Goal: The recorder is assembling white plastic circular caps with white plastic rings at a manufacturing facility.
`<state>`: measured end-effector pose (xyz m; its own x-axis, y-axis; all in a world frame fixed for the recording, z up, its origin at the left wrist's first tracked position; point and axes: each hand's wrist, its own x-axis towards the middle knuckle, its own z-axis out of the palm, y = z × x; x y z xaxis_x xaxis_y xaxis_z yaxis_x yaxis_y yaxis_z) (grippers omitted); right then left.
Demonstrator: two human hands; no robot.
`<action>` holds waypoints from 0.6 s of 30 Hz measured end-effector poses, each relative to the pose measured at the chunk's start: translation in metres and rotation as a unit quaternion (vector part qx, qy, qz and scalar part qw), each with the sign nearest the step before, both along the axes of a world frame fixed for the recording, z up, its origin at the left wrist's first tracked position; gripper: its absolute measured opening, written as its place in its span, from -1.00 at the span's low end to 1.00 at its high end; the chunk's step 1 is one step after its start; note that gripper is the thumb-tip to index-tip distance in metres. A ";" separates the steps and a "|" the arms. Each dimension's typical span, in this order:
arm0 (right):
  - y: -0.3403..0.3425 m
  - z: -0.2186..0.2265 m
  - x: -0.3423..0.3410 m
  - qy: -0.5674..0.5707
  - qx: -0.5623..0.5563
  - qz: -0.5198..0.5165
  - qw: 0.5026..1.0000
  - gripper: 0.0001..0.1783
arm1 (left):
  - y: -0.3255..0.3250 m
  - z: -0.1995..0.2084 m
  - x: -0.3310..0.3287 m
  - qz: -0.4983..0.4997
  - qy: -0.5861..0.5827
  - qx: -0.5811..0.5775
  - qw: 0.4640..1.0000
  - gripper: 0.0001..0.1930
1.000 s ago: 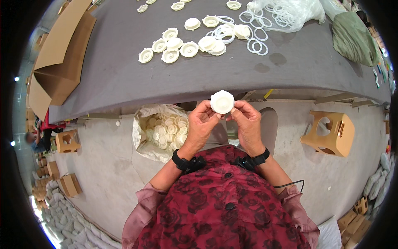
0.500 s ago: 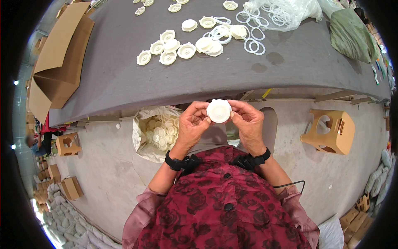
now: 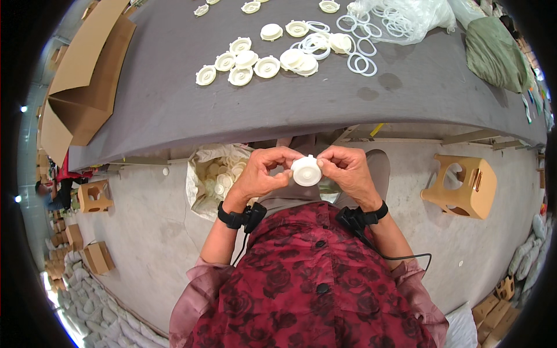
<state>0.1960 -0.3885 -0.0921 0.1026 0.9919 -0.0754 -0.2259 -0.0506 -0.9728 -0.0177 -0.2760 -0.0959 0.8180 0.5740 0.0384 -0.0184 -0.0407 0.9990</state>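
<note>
Between both hands, in front of the table edge, I hold a round white plastic cap (image 3: 306, 171) with small lugs on its rim. My left hand (image 3: 268, 169) pinches the cap's left side with thumb and fingers. On the other side, the fingers of my right hand (image 3: 348, 168) are closed on the rim. Several similar white caps (image 3: 267, 67) lie loose on the grey table. Among and beside them are translucent sealing rings (image 3: 361, 64). More rings spill from a clear plastic bag (image 3: 426, 23) at the far right.
A sack (image 3: 200, 165) full of white caps stands on the floor left of my knees. An open cardboard box (image 3: 96, 87) is at the table's left end. A dark green cloth bundle (image 3: 496, 52) lies at the right. Yellow-brown stools (image 3: 470, 185) stand on either side.
The cap has dropped slightly nearer to me and tilted. My left hand has shifted its fingers and its wrist has moved outward to the left.
</note>
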 end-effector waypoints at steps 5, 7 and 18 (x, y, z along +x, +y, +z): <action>0.009 0.004 -0.004 -0.002 -0.025 0.015 1.000 -0.82 | -0.002 -0.003 0.003 0.028 0.032 -0.130 0.991 -0.67; 0.011 0.013 -0.005 0.053 -0.044 0.006 0.998 -0.79 | -0.001 -0.009 0.007 0.039 -0.021 -0.301 0.952 -0.65; 0.007 0.005 -0.022 0.143 -0.074 0.008 0.987 -0.61 | -0.011 -0.034 0.015 0.093 -0.088 -0.429 0.894 -0.62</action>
<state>0.1736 -0.3818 -0.0869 0.0404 0.9690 -0.2437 -0.4881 -0.1937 -0.8510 -0.0024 -0.2873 -0.1304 0.7304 0.5795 -0.3615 -0.2515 0.7203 0.6465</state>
